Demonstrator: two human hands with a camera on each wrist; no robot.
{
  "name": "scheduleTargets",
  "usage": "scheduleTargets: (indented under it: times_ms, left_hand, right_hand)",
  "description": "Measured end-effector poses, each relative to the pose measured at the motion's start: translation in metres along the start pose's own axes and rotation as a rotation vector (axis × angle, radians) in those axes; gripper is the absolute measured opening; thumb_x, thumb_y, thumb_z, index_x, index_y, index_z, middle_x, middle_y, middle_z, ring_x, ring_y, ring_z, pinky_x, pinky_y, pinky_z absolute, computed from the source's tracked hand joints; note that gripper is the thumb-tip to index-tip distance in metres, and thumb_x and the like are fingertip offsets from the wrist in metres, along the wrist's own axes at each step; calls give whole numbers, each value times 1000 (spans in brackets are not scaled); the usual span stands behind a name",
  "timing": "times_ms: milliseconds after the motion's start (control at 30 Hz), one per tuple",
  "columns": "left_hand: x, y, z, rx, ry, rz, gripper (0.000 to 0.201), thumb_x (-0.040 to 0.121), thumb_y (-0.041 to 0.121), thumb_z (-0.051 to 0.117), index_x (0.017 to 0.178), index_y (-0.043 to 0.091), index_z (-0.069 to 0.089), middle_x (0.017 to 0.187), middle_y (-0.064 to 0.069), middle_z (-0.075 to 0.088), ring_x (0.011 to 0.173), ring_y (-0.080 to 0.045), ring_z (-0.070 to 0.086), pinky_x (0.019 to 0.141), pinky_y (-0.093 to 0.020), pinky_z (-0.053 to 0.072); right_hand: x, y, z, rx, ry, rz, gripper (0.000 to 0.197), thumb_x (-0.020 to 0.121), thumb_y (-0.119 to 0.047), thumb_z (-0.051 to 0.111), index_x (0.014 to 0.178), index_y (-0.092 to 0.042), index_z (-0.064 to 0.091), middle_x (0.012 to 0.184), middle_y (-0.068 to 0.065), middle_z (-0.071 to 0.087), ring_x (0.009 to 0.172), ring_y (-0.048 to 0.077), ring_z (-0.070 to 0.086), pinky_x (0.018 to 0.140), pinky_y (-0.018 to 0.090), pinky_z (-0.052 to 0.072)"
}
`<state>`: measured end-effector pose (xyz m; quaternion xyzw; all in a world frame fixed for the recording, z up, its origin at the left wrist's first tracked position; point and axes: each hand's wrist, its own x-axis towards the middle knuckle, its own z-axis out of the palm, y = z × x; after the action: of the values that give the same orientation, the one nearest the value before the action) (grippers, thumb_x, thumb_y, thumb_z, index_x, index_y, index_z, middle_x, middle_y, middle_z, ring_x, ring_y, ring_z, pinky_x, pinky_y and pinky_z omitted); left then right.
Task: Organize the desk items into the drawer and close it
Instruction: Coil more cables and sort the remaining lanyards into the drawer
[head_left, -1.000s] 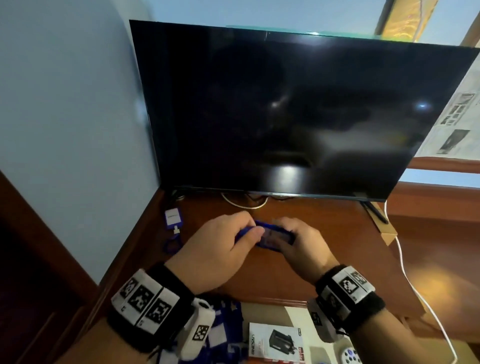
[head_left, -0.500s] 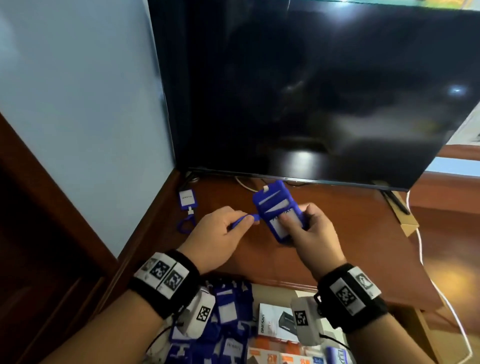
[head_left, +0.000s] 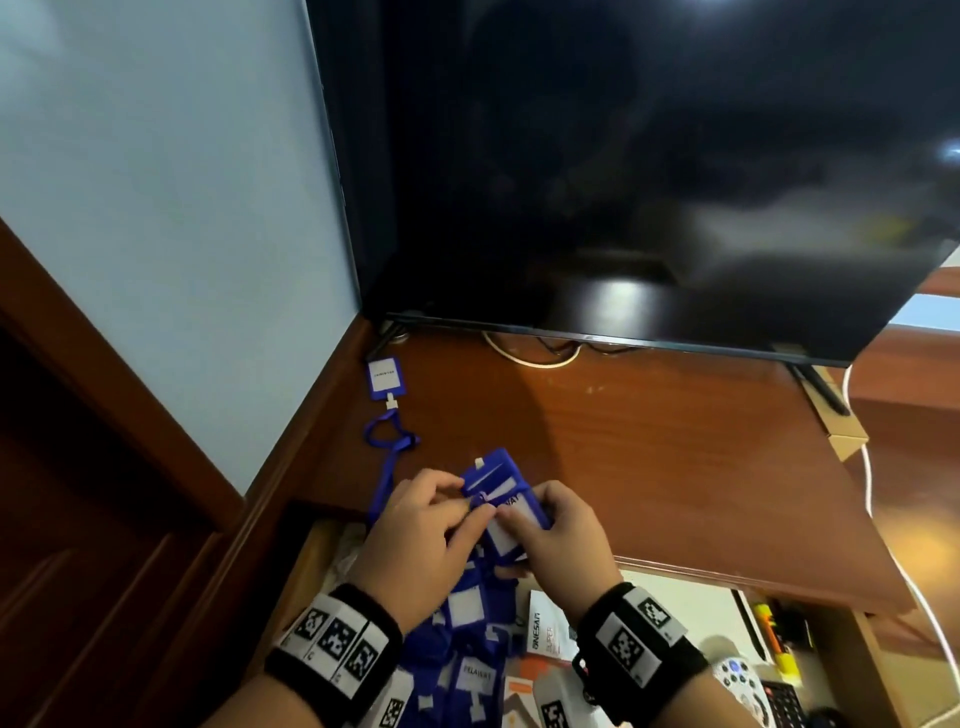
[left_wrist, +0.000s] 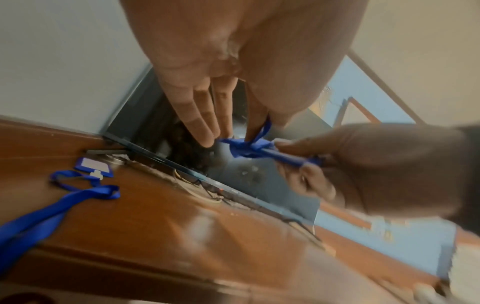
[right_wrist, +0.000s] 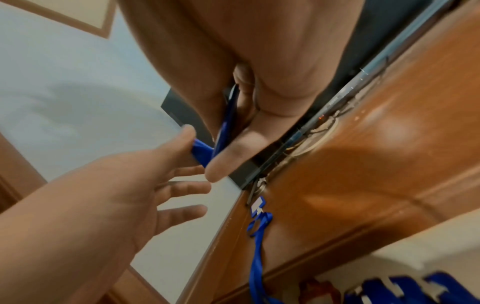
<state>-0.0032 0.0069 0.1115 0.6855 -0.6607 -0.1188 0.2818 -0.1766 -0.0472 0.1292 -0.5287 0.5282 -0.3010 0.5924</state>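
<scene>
Both hands have dropped toward 6 o'clock, from mid-desk to over the open drawer (head_left: 311, 561). Right hand (head_left: 558, 540) pinches the blue badge holder (head_left: 501, 491), long axis running 11-to-5; left hand (head_left: 421, 535) pinches its strap at 9 o'clock. Drop zone sits directly below; spare badge (head_left: 384, 376) stays at 11 o'clock, nearer left hand.

Blue badges on reddish-brown wood

The held badge holder (head_left: 501, 496) is blue with a white card insert; another blue badge holder (head_left: 385, 377) trails a blue lanyard (head_left: 387, 452) over the reddish-brown desk (head_left: 649, 447). The wristbands (head_left: 641, 636) are black with black-and-white square markers.
</scene>
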Motion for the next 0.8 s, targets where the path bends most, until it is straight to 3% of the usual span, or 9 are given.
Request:
scheduleTargets:
  times_ms: [100, 167, 267, 367, 433, 533, 633, 700, 800]
  left_hand:
    - [-14, -7, 7, 56, -45, 28, 58, 103, 67, 25, 135, 42, 66, 137, 14, 47, 121, -8, 46, 90, -30, 53]
    - [-14, -13, 12, -49, 93, -35, 41, 101, 62, 45, 119, 41, 76, 127, 12, 50, 113, -8, 49, 90, -26, 50]
    - [-7, -25, 14, -403, 211, -335, 6, 85, 37, 84, 89, 38, 79, 115, 12, 55, 100, 1, 61, 87, -28, 58]
    - [-4, -43, 21, -795, 125, -604, 44, 77, 29, 92, 108, 33, 60, 107, -1, 74, 94, -13, 75, 86, -44, 63]
    - [-10, -64, 33, -923, 39, -772, 59, 76, 32, 92, 123, 29, 56, 108, -11, 76, 96, -24, 77, 91, -52, 62]
    - [-26, -98, 55, -932, -92, -849, 63, 70, 43, 94, 123, 21, 68, 109, -16, 77, 100, -32, 76, 97, -56, 58]
    - [-36, -125, 69, -793, -124, -868, 33, 84, 16, 86, 113, 17, 71, 101, -18, 77, 96, -35, 76, 92, -54, 60]
    - [-36, -139, 77, -620, -217, -836, 24, 88, 15, 82, 107, 22, 70, 96, -7, 78, 89, -23, 76, 85, -45, 62]
    - [-28, -153, 92, -426, -326, -776, 15, 92, 19, 76, 102, 27, 68, 86, 6, 72, 79, -7, 68, 80, -32, 58]
  right_hand:
    - [2, 6, 3, 144, -23, 72, 20, 93, -17, 73, 102, -4, 61, 98, 16, 73, 83, 31, 76, 65, 47, 64]
    - [3, 10, 7, 198, -71, 104, 20, 94, -16, 72, 104, -3, 62, 98, 17, 74, 86, 33, 76, 68, 47, 64]
    - [5, 17, 19, 238, -148, 135, 19, 98, -17, 68, 109, -2, 65, 100, 20, 74, 91, 36, 75, 73, 50, 64]
    - [11, 27, 33, 292, -214, 188, 22, 103, -21, 60, 114, -3, 68, 106, 24, 74, 97, 38, 74, 79, 52, 63]
    - [16, 32, 42, 282, -243, 272, 28, 107, -24, 52, 115, -1, 68, 104, 22, 76, 93, 36, 74, 80, 52, 63]
    - [20, 49, 50, -29, -348, 373, 40, 108, -39, 46, 105, -7, 69, 83, 12, 73, 70, 24, 70, 69, 44, 64]
    - [32, 66, 43, -725, -497, 202, 51, 101, -52, 50, 82, -8, 68, 73, 6, 74, 66, 23, 68, 70, 38, 61]
    - [45, 65, 36, -1009, -513, 88, 45, 96, -52, 53, 81, -13, 68, 72, 3, 72, 69, 19, 67, 66, 28, 52]
    - [76, 49, 38, -1034, -440, -4, 27, 95, -46, 58, 86, -22, 67, 81, -5, 69, 82, 19, 67, 68, 27, 45]
